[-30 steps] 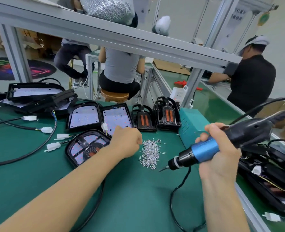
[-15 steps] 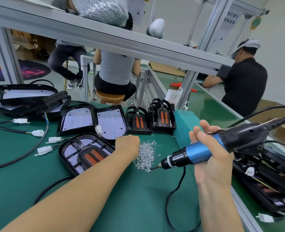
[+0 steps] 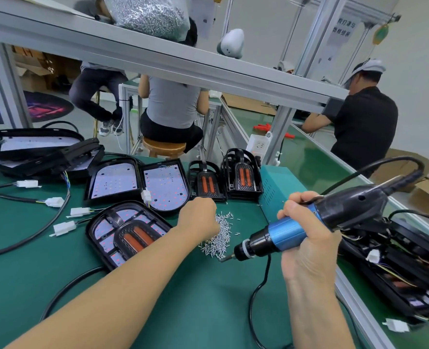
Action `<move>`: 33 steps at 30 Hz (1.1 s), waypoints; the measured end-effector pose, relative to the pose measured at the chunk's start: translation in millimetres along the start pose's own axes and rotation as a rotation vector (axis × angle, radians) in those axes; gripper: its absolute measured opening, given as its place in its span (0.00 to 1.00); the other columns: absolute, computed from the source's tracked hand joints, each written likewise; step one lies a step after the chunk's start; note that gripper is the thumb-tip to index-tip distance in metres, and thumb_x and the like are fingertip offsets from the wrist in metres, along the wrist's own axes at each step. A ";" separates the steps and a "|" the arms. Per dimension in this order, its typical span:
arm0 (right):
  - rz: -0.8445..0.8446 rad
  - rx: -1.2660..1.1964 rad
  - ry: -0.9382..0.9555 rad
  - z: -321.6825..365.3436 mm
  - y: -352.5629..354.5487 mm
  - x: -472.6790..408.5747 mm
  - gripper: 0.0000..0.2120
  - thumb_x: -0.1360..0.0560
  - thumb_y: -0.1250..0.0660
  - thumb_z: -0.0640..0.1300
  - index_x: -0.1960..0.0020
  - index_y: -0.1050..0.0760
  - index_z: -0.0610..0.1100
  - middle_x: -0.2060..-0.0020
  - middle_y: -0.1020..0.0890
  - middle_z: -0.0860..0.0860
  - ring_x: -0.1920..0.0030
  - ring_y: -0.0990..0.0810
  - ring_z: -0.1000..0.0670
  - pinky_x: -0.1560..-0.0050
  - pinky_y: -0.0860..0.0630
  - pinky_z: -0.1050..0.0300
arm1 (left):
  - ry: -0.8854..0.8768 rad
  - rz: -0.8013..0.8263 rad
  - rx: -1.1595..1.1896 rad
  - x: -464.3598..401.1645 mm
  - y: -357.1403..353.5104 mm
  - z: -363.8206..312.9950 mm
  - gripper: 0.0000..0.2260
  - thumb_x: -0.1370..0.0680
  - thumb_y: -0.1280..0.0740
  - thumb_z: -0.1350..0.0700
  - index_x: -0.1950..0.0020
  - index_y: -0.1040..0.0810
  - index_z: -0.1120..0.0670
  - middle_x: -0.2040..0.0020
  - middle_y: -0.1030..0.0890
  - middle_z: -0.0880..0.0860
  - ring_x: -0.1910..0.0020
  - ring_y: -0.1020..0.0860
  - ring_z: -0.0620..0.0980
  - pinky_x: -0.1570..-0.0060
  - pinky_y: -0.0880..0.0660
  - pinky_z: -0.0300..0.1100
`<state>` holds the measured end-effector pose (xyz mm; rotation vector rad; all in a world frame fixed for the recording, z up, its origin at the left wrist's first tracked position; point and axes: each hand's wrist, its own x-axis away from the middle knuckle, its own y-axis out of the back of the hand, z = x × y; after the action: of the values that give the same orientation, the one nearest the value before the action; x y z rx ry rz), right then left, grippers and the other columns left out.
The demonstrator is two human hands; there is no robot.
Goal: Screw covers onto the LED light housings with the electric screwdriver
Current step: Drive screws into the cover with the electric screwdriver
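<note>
Two bare hands work over a green table (image 3: 57, 285) near the middle of the frame. At centre, the left hand (image 3: 198, 217) reaches down onto a loose pile of small silver screws (image 3: 221, 235), knuckles up, its fingertips buried in the pile and hidden, so whether they pinch a screw or merely touch the heap cannot be told. Lower right of centre, the right hand (image 3: 306, 238) grips the electric screwdriver (image 3: 309, 222), fingers wrapped round its blue and black barrel; the tool lies tilted, its bit pointing down and left, just at the near edge of the screw pile, and its black cable (image 3: 256, 293) loops toward the bottom edge. Left of the screws, just beside the left forearm, lies an LED light housing (image 3: 125, 235) with a black cover (image 3: 133, 236) showing two orange strips seated in it. Behind it, toward centre left, two open housings (image 3: 138, 185) lie side by side with their pale LED boards showing. To their right, two stacks of loose black covers (image 3: 223, 177) stand against a teal box (image 3: 276, 187). White wire connectors (image 3: 65, 226) trail over the table at left, and more dark housings fill the lower right edge (image 3: 397, 268). In the upper middle, a clear bag of screws (image 3: 150, 13) rests on a metal shelf (image 3: 57, 39), and three people sit or stand at benches beyond
</note>
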<state>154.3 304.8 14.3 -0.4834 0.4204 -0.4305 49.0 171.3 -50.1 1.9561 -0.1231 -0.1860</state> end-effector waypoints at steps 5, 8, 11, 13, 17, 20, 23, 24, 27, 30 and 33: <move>-0.048 -0.050 0.005 -0.1 1.1 6.6 0.11 0.37 0.33 0.33 0.60 0.26 0.46 0.64 0.21 0.53 0.66 0.25 0.52 0.60 0.27 0.59 | 0.046 -0.035 0.715 16.4 32.1 12.5 0.09 0.27 0.34 0.67 0.54 0.17 0.56 0.65 0.21 0.52 0.68 0.25 0.45 0.62 0.26 0.37; -0.065 -0.118 0.034 5.1 -1.7 8.6 0.10 0.37 0.34 0.33 0.60 0.26 0.46 0.59 0.19 0.51 0.67 0.23 0.53 0.59 0.25 0.61 | 0.083 -0.010 1.036 34.3 50.1 28.7 0.07 0.26 0.31 0.67 0.56 0.17 0.56 0.67 0.19 0.54 0.69 0.23 0.44 0.63 0.22 0.36; -0.045 -0.206 0.032 10.9 -9.5 10.5 0.10 0.36 0.34 0.33 0.60 0.27 0.47 0.59 0.20 0.51 0.67 0.24 0.54 0.57 0.26 0.61 | 0.143 -0.003 1.269 54.4 60.2 46.4 0.04 0.26 0.31 0.68 0.57 0.20 0.59 0.62 0.17 0.58 0.68 0.20 0.45 0.66 0.22 0.35; -0.026 -0.265 0.024 13.7 -16.6 12.2 0.10 0.36 0.35 0.33 0.60 0.27 0.47 0.61 0.20 0.51 0.68 0.25 0.54 0.58 0.26 0.61 | 0.202 0.034 1.433 68.1 62.1 57.8 0.03 0.25 0.33 0.67 0.56 0.22 0.60 0.59 0.16 0.58 0.66 0.19 0.47 0.66 0.21 0.36; 0.025 -0.403 -0.006 16.7 -33.9 16.7 0.09 0.34 0.38 0.35 0.60 0.28 0.48 0.62 0.21 0.53 0.69 0.25 0.56 0.61 0.26 0.63 | 0.347 0.133 1.714 91.9 57.0 73.1 0.05 0.35 0.29 0.63 0.60 0.18 0.59 0.61 0.18 0.55 0.68 0.21 0.47 0.71 0.23 0.37; 0.057 -0.476 -0.015 16.1 -47.9 19.7 0.09 0.34 0.38 0.34 0.60 0.27 0.47 0.63 0.21 0.53 0.70 0.26 0.56 0.62 0.26 0.64 | 0.411 0.176 1.879 103.8 53.7 79.7 0.06 0.37 0.29 0.65 0.62 0.15 0.60 0.64 0.18 0.56 0.71 0.21 0.48 0.74 0.24 0.35; 0.103 -0.493 -0.021 13.4 -60.3 22.7 0.09 0.34 0.38 0.34 0.60 0.28 0.47 0.65 0.23 0.53 0.71 0.27 0.57 0.63 0.26 0.64 | 0.418 0.177 1.929 112.5 52.4 83.4 0.06 0.36 0.31 0.66 0.63 0.15 0.60 0.63 0.17 0.58 0.71 0.20 0.48 0.73 0.22 0.36; 0.116 -0.496 -0.024 12.5 -63.0 23.6 0.09 0.34 0.38 0.34 0.61 0.28 0.47 0.66 0.24 0.53 0.71 0.27 0.57 0.63 0.26 0.64 | 0.413 0.173 1.928 114.6 52.1 83.7 0.06 0.36 0.31 0.66 0.63 0.14 0.61 0.63 0.17 0.58 0.71 0.20 0.48 0.72 0.22 0.36; 0.151 -0.488 -0.030 9.5 -70.0 27.1 0.09 0.33 0.39 0.34 0.61 0.28 0.47 0.67 0.25 0.53 0.71 0.28 0.56 0.63 0.27 0.64 | 0.396 0.148 1.927 119.1 52.7 85.9 0.06 0.36 0.31 0.67 0.63 0.15 0.61 0.63 0.17 0.59 0.71 0.20 0.48 0.72 0.22 0.36; 0.166 -0.474 -0.032 7.2 -74.6 29.9 0.09 0.34 0.39 0.34 0.60 0.29 0.47 0.67 0.26 0.54 0.71 0.28 0.56 0.63 0.27 0.64 | 0.371 0.125 1.944 121.4 53.6 87.6 0.06 0.36 0.31 0.66 0.64 0.15 0.60 0.64 0.17 0.59 0.72 0.21 0.47 0.72 0.22 0.36; 0.172 -0.456 -0.031 6.1 -77.3 31.5 0.09 0.34 0.38 0.34 0.60 0.30 0.47 0.68 0.26 0.54 0.71 0.28 0.56 0.63 0.27 0.63 | 0.348 0.110 1.950 123.1 54.5 88.1 0.06 0.35 0.31 0.66 0.64 0.15 0.60 0.64 0.17 0.59 0.72 0.21 0.48 0.72 0.22 0.36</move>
<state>160.8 229.7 50.8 -0.8866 0.5278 -0.1566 153.5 49.2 -41.7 3.8381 -0.2113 0.6145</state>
